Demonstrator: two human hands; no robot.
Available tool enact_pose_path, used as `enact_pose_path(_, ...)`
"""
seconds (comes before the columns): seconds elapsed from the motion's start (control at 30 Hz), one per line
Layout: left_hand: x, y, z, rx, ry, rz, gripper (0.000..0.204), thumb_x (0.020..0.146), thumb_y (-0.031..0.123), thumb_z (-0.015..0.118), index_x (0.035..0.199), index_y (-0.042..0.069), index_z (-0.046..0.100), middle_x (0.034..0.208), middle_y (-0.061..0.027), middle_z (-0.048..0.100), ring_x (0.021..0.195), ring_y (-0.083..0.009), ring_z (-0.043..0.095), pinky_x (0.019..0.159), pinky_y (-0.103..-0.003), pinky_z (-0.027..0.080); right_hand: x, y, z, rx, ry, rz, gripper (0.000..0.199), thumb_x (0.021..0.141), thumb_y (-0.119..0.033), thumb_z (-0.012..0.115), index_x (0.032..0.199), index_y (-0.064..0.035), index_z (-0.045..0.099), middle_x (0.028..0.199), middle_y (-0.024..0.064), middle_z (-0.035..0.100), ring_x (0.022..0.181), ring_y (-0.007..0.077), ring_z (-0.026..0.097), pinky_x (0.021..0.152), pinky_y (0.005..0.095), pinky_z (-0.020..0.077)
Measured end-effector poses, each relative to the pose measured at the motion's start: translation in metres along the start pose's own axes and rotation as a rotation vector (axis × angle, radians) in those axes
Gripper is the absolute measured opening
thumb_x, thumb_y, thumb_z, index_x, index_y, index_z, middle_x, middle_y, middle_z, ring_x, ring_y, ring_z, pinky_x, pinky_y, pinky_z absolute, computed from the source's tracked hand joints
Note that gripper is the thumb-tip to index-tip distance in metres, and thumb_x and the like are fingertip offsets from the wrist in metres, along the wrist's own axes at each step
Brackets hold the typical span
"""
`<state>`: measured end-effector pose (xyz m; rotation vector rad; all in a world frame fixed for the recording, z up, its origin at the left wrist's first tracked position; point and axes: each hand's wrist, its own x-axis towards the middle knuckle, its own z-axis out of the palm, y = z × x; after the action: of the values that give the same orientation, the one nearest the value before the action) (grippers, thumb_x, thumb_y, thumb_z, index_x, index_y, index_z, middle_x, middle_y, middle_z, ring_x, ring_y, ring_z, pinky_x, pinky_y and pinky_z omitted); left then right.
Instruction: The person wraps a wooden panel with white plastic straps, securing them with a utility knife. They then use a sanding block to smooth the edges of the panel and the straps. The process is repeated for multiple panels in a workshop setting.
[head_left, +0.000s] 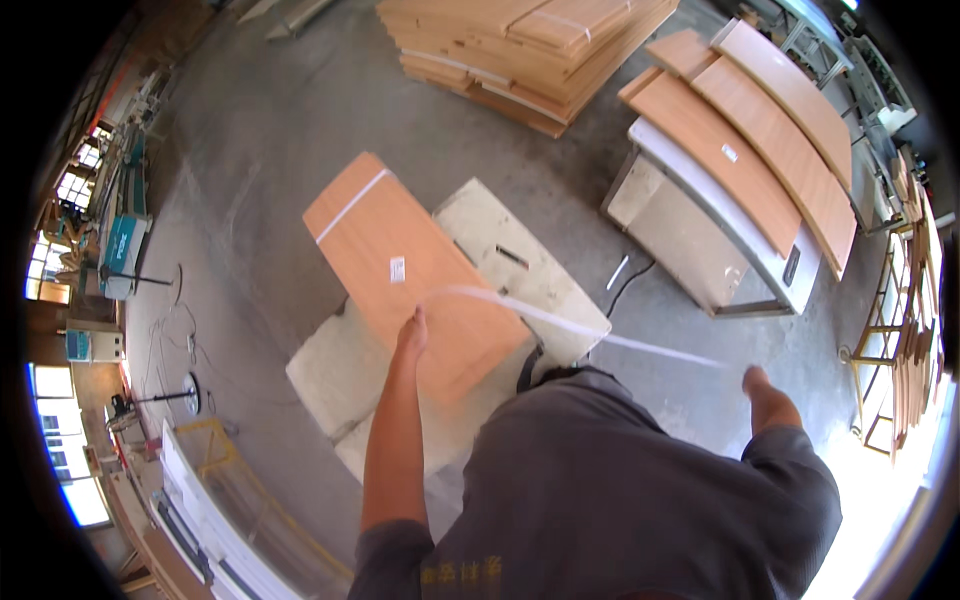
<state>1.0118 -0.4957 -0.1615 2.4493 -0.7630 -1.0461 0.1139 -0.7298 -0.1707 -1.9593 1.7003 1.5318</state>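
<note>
we are pressing our left hand (412, 330) on the panel (415, 270), right hand (760, 385) at three o'clock pulling the strip (580, 327); it may be snapping under tension.

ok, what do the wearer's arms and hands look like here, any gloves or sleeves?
No gloves: the left hand and right hand are bare, forearms bare too. Short grey sleeves end around the elbows, part of a grey work shirt with small yellow lettering low on the front. No watch or bands visible.
</note>
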Motion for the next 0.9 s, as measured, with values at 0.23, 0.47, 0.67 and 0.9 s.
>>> enact_pose_path(0.23, -0.022, 0.002, -0.021, -0.268, -0.052, -0.084, 0.087, 0.102, 0.067, 0.013, 0.143, 0.003, 0.055, 0.148, -0.0205, 0.052, 0.141, -0.0314, 0.045, 0.117, -0.038, 0.032, -0.084, -0.214, -0.304, 1.679, 0.039, -0.617, 0.024, 0.090, -0.002, 0.064, 0.110, 0.0108, 0.064, 0.095, 0.0193, 0.071, 0.084, 0.0277, 0.075, 0.074, 0.0317, 0.0640)
enact_pose_path(0.47, -0.034, 0.027, -0.016, -0.297, -0.061, -0.080, 0.082, 0.104, 0.062, 0.017, 0.144, 0.000, 0.052, 0.148, -0.0199, 0.052, 0.139, -0.0299, 0.048, 0.117, -0.037, 0.033, -0.109, -0.372, -0.396, 1.718, 0.165, -0.700, 0.020, 0.085, 0.003, 0.062, 0.102, 0.0110, 0.069, 0.090, 0.0168, 0.073, 0.088, 0.0234, 0.075, 0.076, 0.0304, 0.0629)
enact_pose_path(0.67, -0.026, 0.003, -0.014, -0.351, -0.083, -0.089, 0.079, 0.104, 0.057, 0.022, 0.148, -0.006, 0.043, 0.155, -0.0206, 0.044, 0.141, -0.0311, 0.045, 0.118, -0.037, 0.031, -0.136, -0.431, -0.412, 1.009, 0.523, -0.754, 0.025, 0.084, -0.011, 0.060, 0.103, -0.0023, 0.073, 0.092, 0.0239, 0.072, 0.082, 0.0386, 0.071, 0.078, 0.0466, 0.0573)
enact_pose_path(0.9, -0.032, 0.026, -0.011, -0.172, -0.066, -0.150, 0.076, 0.101, 0.056, 0.030, 0.146, -0.002, 0.049, 0.149, -0.0227, 0.050, 0.141, -0.0301, 0.047, 0.117, -0.037, 0.032, -0.127, -0.477, -0.410, 0.935, 0.392, -0.723, 0.024, 0.086, -0.012, 0.059, 0.102, -0.0010, 0.072, 0.099, 0.0260, 0.070, 0.093, 0.0434, 0.068, 0.083, 0.0486, 0.0565)
